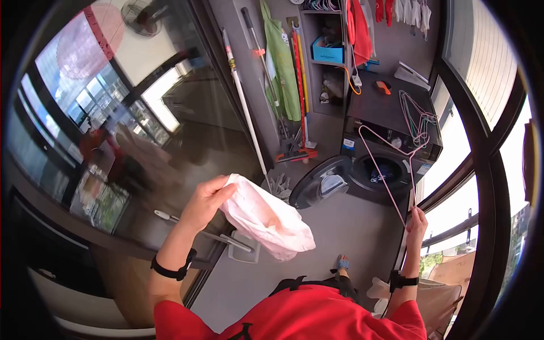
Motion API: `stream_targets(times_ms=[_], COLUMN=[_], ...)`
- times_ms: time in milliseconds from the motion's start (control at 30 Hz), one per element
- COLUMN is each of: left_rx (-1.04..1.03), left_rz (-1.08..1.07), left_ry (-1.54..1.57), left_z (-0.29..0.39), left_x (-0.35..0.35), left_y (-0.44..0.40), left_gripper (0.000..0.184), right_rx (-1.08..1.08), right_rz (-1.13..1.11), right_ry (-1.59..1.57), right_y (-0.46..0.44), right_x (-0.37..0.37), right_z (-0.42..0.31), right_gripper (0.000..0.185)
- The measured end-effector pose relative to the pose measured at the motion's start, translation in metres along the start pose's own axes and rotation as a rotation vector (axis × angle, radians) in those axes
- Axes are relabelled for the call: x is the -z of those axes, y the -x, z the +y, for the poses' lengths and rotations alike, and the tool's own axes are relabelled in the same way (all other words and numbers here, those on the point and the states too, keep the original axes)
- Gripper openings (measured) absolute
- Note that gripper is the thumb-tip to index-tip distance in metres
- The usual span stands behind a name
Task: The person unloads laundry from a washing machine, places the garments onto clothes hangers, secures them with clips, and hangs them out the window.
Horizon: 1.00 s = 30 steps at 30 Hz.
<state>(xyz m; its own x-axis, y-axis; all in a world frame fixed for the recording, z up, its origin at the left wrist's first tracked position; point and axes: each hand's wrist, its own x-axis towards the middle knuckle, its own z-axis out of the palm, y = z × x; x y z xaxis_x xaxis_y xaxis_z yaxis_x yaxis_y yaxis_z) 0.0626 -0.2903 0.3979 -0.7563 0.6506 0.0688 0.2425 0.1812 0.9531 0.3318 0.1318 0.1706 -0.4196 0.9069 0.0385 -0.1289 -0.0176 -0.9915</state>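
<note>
Out front, left hand [205, 199] pinches cloth [267, 220].

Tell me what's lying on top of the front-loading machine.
On its dark top I see a tangle of hangers, an orange-and-black item and, at the back, a pale object. The surface directly beneath them is covered.

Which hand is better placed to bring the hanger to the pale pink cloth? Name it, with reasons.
Right, most likely: the right hand holds the pink hanger near one end, while the left hand is taken up gripping the pale pink cloth.
</note>
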Motion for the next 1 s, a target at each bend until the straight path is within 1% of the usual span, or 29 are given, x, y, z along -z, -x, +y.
stream_targets(times_ms=[33, 100, 167, 200, 300, 333, 400, 433, 500, 600, 633, 700, 733, 833, 867, 933, 967, 1000], left_rx=[-0.043, 0.047, 0.034, 0.034, 0.014, 0.015, 0.019, -0.003, -0.051, -0.233, -0.423, -0.809, -0.894, -0.965, -0.736, -0.649, -0.603, -0.605], left_rz=[-0.05, -0.12, -0.174, -0.239, -0.266, -0.313, -0.397, -0.378, -0.335, -0.241, -0.21, -0.134, -0.116, -0.19, -0.227, -0.291, -0.323, -0.334], left_ry=[0.0, -0.015, -0.123, -0.122, -0.053, -0.039, -0.012, -0.003, 0.005, -0.426, -0.639, -1.06, -1.11, -0.876, -0.776, -0.712, -0.679, -0.699], left_z=[-0.005, -0.012, -0.021, -0.026, -0.03, -0.022, -0.001, 0.001, 0.008, 0.033, 0.038, 0.049, 0.059, 0.06, 0.065, 0.081, 0.088, 0.094], left_x=[0.009, 0.025, 0.042, 0.048, 0.055, 0.053, 0.049, 0.045, 0.032, 0.01, 0.003, -0.008, -0.011, -0.005, -0.003, 0.003, 0.005, 0.005], left_y=[-0.003, -0.006, -0.012, -0.015, -0.013, -0.008, 0.006, 0.012, 0.024, 0.045, 0.049, 0.056, 0.06, 0.048, 0.054, 0.059, 0.061, 0.063], left_gripper=[0.023, 0.029, 0.035, 0.052, 0.052, 0.052, 0.053, 0.049, 0.042, 0.031, 0.029, 0.026, 0.029, 0.028, 0.027, 0.026, 0.025, 0.024], right_rx=[-0.008, -0.009, -0.056, -0.015, 0.023, -0.012, -0.02, -0.026, 0.008, 0.084, 0.114, 0.256, 0.323, 0.374, 0.245, -0.026, -0.071, -0.113], right_rz=[-0.033, -0.114, -0.222, -0.234, -0.328, -0.347, -0.382, -0.403, -0.467, -0.523, -0.538, -0.575, -0.592, -0.626, -0.794, -1.114, -1.083, -1.045], right_ry=[-0.032, -0.155, -0.227, -0.236, -0.166, -0.131, 0.053, 0.147, 0.164, 0.152, 0.147, 0.078, 0.042, 0.006, -0.173, -0.535, -0.738, -0.939], right_y=[0.024, 0.074, 0.137, 0.154, 0.191, 0.199, 0.209, 0.212, 0.212, 0.215, 0.215, 0.217, 0.218, 0.217, 0.211, 0.198, 0.193, 0.19], right_x=[0.011, 0.031, 0.053, 0.055, 0.058, 0.053, 0.034, 0.026, 0.008, -0.028, -0.039, -0.055, -0.062, -0.078, -0.078, -0.078, -0.087, -0.101], right_z=[0.0, -0.006, -0.021, -0.026, -0.047, -0.06, -0.079, -0.087, -0.082, -0.091, -0.098, -0.107, -0.11, -0.116, -0.111, -0.098, -0.093, -0.092], right_gripper=[0.021, 0.021, 0.023, 0.024, 0.024, 0.023, 0.021, 0.02, 0.019, 0.015, 0.014, 0.013, 0.012, 0.021, 0.027, 0.039, 0.048, 0.058])
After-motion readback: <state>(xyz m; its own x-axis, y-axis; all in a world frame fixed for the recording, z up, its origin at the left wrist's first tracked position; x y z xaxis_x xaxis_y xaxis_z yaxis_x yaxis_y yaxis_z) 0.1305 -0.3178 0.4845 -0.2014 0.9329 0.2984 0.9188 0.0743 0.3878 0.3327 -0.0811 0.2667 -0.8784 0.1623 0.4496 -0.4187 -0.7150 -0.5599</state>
